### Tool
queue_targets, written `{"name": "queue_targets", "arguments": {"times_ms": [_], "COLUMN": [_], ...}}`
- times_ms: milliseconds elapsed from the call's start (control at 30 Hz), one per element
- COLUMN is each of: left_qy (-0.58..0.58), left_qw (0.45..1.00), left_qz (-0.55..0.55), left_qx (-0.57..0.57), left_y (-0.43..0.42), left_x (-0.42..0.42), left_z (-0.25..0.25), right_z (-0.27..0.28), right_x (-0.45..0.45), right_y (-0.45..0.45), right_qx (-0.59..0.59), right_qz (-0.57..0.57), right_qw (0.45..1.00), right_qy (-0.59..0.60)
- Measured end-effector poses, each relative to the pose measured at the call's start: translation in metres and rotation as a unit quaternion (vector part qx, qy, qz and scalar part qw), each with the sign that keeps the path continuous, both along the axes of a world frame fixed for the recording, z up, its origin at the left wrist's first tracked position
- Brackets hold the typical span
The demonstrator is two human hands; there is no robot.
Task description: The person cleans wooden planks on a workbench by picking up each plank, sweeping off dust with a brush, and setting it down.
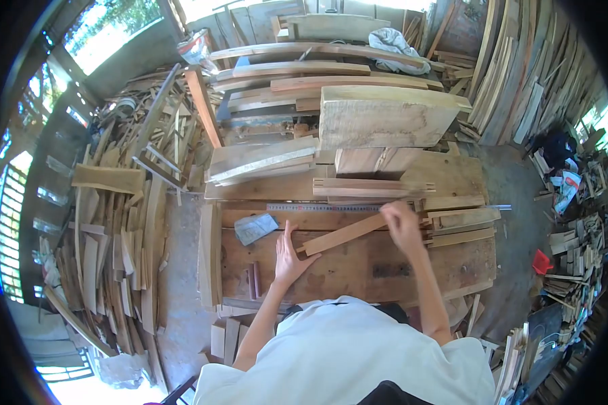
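Observation:
A narrow wooden strip [344,233] lies slantwise above the workbench [344,270], its right end farther from me. At its left end is my left hand [292,260], with fingers spread and the thumb close to the wood. My right hand [402,226] is at the strip's right end, its fingers curled and slightly blurred; what they grip is too small to make out. Just beyond the strip, a metal ruler [338,208] runs across the bench. A folded grey cloth [255,229] rests left of my left hand.
Short wood pieces [461,236] lie right of my right hand. Stacked strips [365,187] and a thick board [388,118] stand beyond the ruler. Two dark sticks [254,281] lie at the near left. Lumber piles [118,256] flank the bench.

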State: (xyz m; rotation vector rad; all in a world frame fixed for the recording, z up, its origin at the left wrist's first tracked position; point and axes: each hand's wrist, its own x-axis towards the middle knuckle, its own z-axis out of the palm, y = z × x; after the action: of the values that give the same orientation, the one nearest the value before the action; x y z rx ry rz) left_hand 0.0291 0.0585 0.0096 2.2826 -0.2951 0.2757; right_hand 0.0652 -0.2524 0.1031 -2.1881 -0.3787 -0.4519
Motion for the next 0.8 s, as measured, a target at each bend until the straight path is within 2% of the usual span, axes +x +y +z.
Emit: {"name": "queue_targets", "arguments": {"times_ms": [67,100,200,267,367,400,467,500,533,567,633,733,767,800], "left_qy": [0.000,0.002,-0.020,0.014,-0.014,-0.026,-0.019,-0.026,-0.031,-0.016,-0.001,-0.011,-0.012,-0.014], "left_qw": [1.000,1.000,0.999,0.999,0.997,0.996,0.999,1.000,0.999,1.000,1.000,1.000,1.000,1.000], "left_qz": [-0.001,0.001,-0.022,0.000,-0.005,-0.012,0.006,0.006,0.004,0.002,0.006,0.005,0.006,0.006], "left_qx": [0.000,0.000,-0.016,-0.044,-0.074,-0.079,-0.025,-0.012,-0.025,-0.018,-0.011,0.006,0.006,0.011], "left_y": [0.000,0.000,0.003,0.008,0.002,0.000,0.007,0.004,0.000,0.000,-0.002,-0.001,-0.002,-0.002], "left_x": [0.000,0.000,-0.001,0.004,-0.001,-0.004,0.003,0.003,0.000,0.000,-0.001,0.000,-0.001,-0.001], "left_z": [-0.004,-0.004,0.001,-0.026,-0.006,0.007,-0.027,-0.023,-0.007,-0.002,0.001,0.001,0.000,0.001], "right_z": [-0.013,-0.023,-0.012,-0.007,-0.001,0.005,-0.001,0.006,-0.008,-0.022,-0.031,-0.021,-0.022,-0.017], "right_x": [-0.004,-0.006,-0.029,-0.041,-0.041,-0.037,-0.029,-0.022,-0.018,-0.010,0.005,0.007,0.005,0.006], "right_y": [0.043,0.065,0.133,0.161,0.179,0.174,0.158,0.143,0.134,0.123,0.085,0.025,0.007,-0.002], "right_qx": [0.028,-0.030,0.010,0.031,0.144,0.162,0.230,0.216,0.338,0.376,0.434,0.365,0.345,0.243], "right_qz": [0.091,0.140,0.332,0.420,0.441,0.412,0.360,0.317,0.240,0.161,0.097,-0.006,-0.045,-0.073], "right_qw": [0.994,0.990,0.942,0.905,0.882,0.891,0.893,0.900,0.859,0.888,0.877,0.923,0.928,0.965], "right_qy": [0.045,-0.015,0.057,0.065,0.078,0.103,0.146,0.209,0.300,0.213,0.184,0.122,0.138,0.073]}}
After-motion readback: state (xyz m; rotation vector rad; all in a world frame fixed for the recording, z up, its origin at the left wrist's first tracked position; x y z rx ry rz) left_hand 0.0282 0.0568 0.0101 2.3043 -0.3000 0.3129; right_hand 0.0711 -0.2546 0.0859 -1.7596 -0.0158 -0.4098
